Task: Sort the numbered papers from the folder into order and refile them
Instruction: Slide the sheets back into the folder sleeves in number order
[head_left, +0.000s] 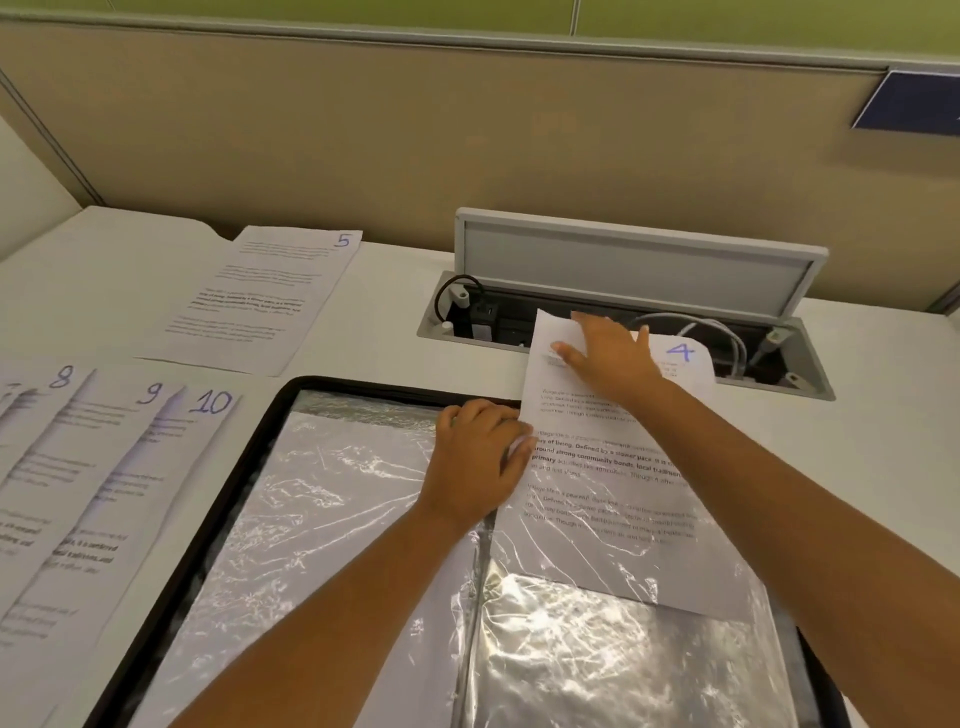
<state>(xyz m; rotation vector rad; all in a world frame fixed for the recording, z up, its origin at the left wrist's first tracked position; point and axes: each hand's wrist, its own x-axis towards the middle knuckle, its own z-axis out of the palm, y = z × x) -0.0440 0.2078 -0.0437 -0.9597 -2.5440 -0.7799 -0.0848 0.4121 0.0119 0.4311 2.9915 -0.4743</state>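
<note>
The open display folder (270, 410) lies nearest on the worktop (363, 332), its crinkled plastic sleeves spread flat so a sheet can slide in from the top. The right-hand sleeve (623, 623) holds the lower part of sheet 4 (623, 467), which is only partly in; its numbered top sticks out past the folder's far edge. The left hand (478, 457) sits at the sleeve's mouth, fingers curled in a grip on the sleeve's edge beside the paper, seemingly to hold the opening steady. The right hand (608, 353) lies flat on the sheet's upper part, fingers spread, likely to push it down. To the left, sheets 8 (60, 376), 9 (148, 395) and 10 (213, 402) fan out, overlapped with numbers showing. Farther back lies sheet 5 (254, 301), apparently next. Beyond is an open cable hatch (623, 270).
</note>
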